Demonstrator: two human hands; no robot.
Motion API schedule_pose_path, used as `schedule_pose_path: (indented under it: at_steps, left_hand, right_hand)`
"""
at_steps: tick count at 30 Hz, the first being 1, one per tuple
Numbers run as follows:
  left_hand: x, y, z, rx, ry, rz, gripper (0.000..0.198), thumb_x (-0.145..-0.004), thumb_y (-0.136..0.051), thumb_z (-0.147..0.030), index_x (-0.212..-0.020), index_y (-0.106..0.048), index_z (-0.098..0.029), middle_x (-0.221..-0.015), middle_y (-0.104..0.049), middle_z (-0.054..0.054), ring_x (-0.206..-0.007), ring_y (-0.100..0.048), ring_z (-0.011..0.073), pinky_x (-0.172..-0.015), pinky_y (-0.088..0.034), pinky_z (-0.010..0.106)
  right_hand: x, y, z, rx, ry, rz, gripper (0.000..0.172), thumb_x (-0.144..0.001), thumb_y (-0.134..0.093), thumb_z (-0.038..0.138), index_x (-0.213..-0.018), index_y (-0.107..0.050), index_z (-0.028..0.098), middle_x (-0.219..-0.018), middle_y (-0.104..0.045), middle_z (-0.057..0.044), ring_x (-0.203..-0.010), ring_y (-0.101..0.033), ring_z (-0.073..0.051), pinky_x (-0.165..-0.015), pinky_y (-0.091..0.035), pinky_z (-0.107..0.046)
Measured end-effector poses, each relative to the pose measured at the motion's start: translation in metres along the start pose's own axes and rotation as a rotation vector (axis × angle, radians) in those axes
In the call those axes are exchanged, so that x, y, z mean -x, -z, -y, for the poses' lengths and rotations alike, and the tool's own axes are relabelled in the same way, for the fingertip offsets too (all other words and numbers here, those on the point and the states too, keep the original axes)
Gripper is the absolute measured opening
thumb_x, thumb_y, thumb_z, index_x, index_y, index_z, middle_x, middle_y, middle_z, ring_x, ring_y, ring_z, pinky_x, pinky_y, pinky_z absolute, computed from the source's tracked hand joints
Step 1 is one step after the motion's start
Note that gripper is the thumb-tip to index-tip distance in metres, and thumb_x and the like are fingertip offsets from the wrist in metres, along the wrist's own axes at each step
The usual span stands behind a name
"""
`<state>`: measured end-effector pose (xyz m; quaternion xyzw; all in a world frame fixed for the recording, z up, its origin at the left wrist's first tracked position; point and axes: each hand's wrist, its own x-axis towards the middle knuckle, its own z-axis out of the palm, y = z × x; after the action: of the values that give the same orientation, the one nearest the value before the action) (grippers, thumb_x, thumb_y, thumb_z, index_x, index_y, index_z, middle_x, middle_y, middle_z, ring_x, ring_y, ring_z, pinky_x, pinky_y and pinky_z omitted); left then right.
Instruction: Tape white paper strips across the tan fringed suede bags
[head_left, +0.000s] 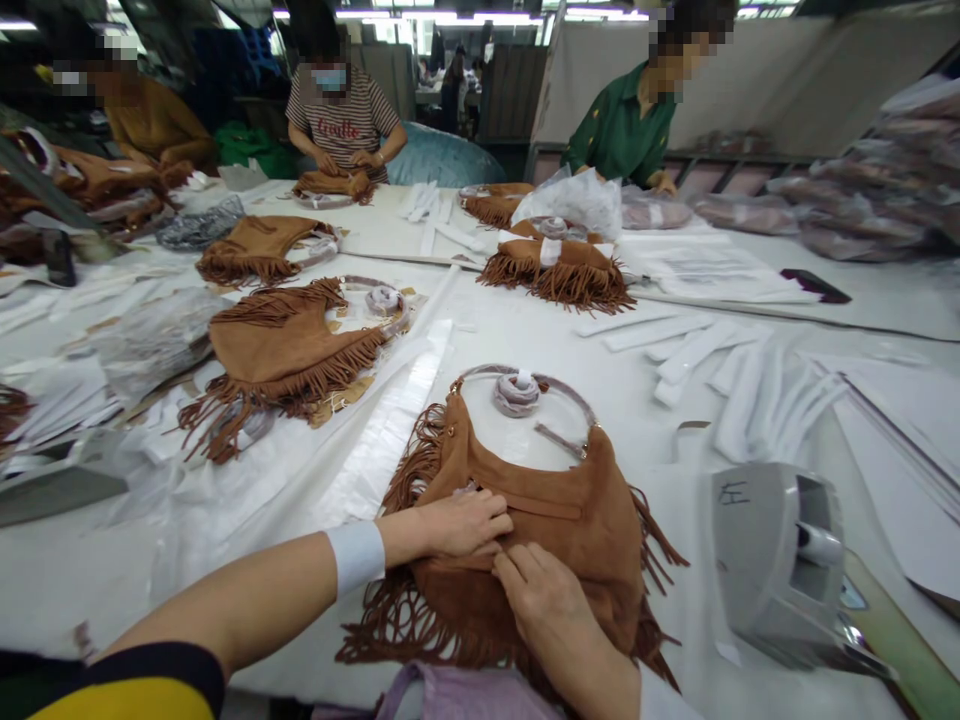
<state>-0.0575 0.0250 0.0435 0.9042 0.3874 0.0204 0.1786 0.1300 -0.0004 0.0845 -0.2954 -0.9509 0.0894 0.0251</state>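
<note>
The left hand's grip (466, 522) is half curled, palm down; the right hand's grip (546, 592) is drawn nearly together at the fingertips. Both touch the brown suede bag (566, 525), and whether either pinches a fold of it cannot be told.

The bag lies flat on the white tabletop (525, 330), directly before the person, its handle pointing away. Long fringe (411, 468) spreads from both sides and hangs in loops along the near edge. The wrapped handle (576, 399) arches over the curved opening, a wrapped coil (516, 394) lying inside the arch. The hands hide the middle of the bag, and the left forearm crosses its left side.

Around it, wrapped bundles (877, 190) are heaped at the far right, and clear plastic sheeting (394, 420) runs along the left. Beyond the sheeting rest two similar fringed bags (277, 335); another, with a white band, sits farther off. A grey tape dispenser (757, 560) stands near the bag's right side, with white strips (742, 400) fanned out behind it.
</note>
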Motion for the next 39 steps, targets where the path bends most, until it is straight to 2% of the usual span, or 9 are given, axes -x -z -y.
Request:
schedule_pose_path:
  at_steps: [5,9,11,15,20,26,31,36,39]
  left_hand:
    - [0.0,0.001,-0.002,-0.056,0.007,-0.021,0.014,-0.096,-0.039,-0.022,-0.101,-0.052,-0.018,-0.101,-0.053,0.007,-0.089,-0.049,0.0202,-0.079,-0.042,0.033]
    - [-0.003,0.002,-0.002,-0.058,0.036,-0.021,0.015,-0.097,-0.04,-0.024,-0.103,-0.052,-0.019,-0.103,-0.053,0.007,-0.091,-0.049,0.0202,-0.08,-0.042,0.032]
    - [-0.006,0.002,-0.002,-0.048,0.056,-0.029,0.015,-0.096,-0.042,-0.028,-0.103,-0.052,-0.019,-0.103,-0.053,0.007,-0.092,-0.048,0.0211,-0.079,-0.043,0.033]
    - [-0.013,0.0,-0.002,-0.029,0.117,-0.055,0.017,-0.096,-0.042,-0.031,-0.099,-0.053,-0.019,-0.101,-0.053,0.007,-0.093,-0.048,0.022,-0.08,-0.043,0.035]
    - [-0.017,-0.005,-0.002,-0.011,0.223,-0.081,0.014,-0.096,-0.042,-0.026,-0.102,-0.052,-0.019,-0.106,-0.051,0.008,-0.095,-0.048,0.0214,-0.082,-0.043,0.036]
    - [-0.026,-0.001,0.014,-0.003,0.342,-0.088,0.017,-0.096,-0.04,-0.026,-0.104,-0.053,-0.019,-0.106,-0.049,0.009,-0.098,-0.047,0.023,-0.082,-0.044,0.037]
    - [-0.033,0.004,0.027,0.001,0.332,-0.099,0.019,-0.097,-0.038,-0.026,-0.106,-0.053,-0.018,-0.107,-0.05,0.008,-0.099,-0.045,0.0231,-0.086,-0.043,0.038]
    - [-0.033,0.004,0.028,0.024,0.346,-0.082,0.018,-0.096,-0.037,-0.023,-0.105,-0.053,-0.018,-0.108,-0.049,0.009,-0.099,-0.045,0.0235,-0.083,-0.043,0.038]
    - [-0.032,0.006,0.027,0.034,0.341,-0.083,0.018,-0.095,-0.037,-0.022,-0.103,-0.053,-0.018,-0.107,-0.049,0.009,-0.097,-0.046,0.0236,-0.084,-0.043,0.039]
  right_hand:
    - [-0.015,-0.006,-0.003,-0.033,-0.117,0.147,0.027,-0.081,-0.044,-0.002,-0.093,-0.061,0.016,-0.092,-0.065,-0.009,-0.084,-0.058,-0.021,-0.077,-0.045,-0.033]
    - [-0.02,-0.011,0.0,-0.097,-0.121,0.195,0.024,-0.089,-0.037,0.005,-0.089,-0.058,0.016,-0.084,-0.065,-0.007,-0.076,-0.059,-0.018,-0.069,-0.043,-0.03]
    - [-0.016,-0.017,0.01,-0.086,-0.116,0.16,0.017,-0.093,-0.042,0.023,-0.088,-0.057,0.016,-0.082,-0.064,-0.008,-0.075,-0.059,-0.021,-0.067,-0.042,-0.032]
    - [0.0,-0.028,0.027,-0.099,-0.074,0.026,0.043,-0.073,-0.067,0.058,-0.085,-0.053,0.019,-0.084,-0.06,-0.008,-0.081,-0.056,-0.026,-0.072,-0.044,-0.038]
    - [0.007,-0.032,0.017,-0.083,-0.059,-0.018,0.043,-0.07,-0.073,0.053,-0.091,-0.051,0.022,-0.095,-0.057,-0.006,-0.088,-0.054,-0.027,-0.077,-0.044,-0.041]
    - [-0.018,-0.013,-0.006,-0.042,0.024,0.069,0.051,-0.072,-0.07,0.057,-0.099,-0.049,0.019,-0.091,-0.057,-0.006,-0.082,-0.055,-0.024,-0.069,-0.044,-0.036]
    - [-0.031,-0.003,-0.008,-0.011,0.047,0.069,0.037,-0.078,-0.067,0.051,-0.093,-0.052,0.02,-0.089,-0.057,-0.005,-0.082,-0.054,-0.024,-0.073,-0.041,-0.037]
    - [-0.033,-0.019,0.002,-0.087,0.059,0.097,0.055,-0.065,-0.074,0.062,-0.091,-0.053,0.018,-0.092,-0.058,-0.007,-0.086,-0.053,-0.026,-0.077,-0.041,-0.04]
    - [-0.034,-0.031,0.01,-0.117,0.007,0.111,0.052,-0.066,-0.074,0.059,-0.089,-0.054,0.018,-0.09,-0.058,-0.006,-0.085,-0.053,-0.025,-0.076,-0.041,-0.039]
